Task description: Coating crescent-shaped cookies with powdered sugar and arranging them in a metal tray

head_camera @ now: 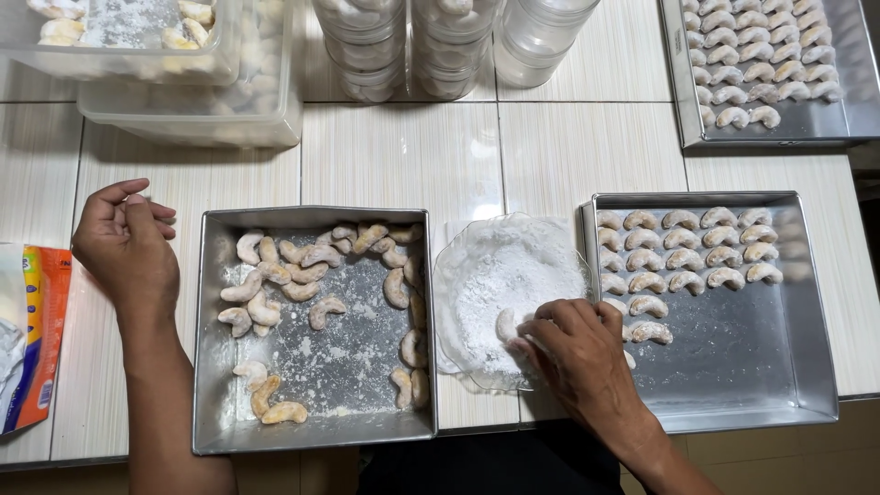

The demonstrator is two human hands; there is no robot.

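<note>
right hand (pixel 577 353), cookie (pixel 506 324), sugar plate (pixel 458 275)

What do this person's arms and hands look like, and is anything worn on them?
Both are bare. The left hand and the right hand have no gloves, and no rings, watch or bracelets show. Both forearms are uncovered right to the bottom edge of the picture, with no sleeve in view. The fingernails are short and plain.

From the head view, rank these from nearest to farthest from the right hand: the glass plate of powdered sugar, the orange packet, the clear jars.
1. Glass plate of powdered sugar: under the right hand.
2. Clear jars: top centre, beyond the plate.
3. Orange packet: far left edge.
</note>
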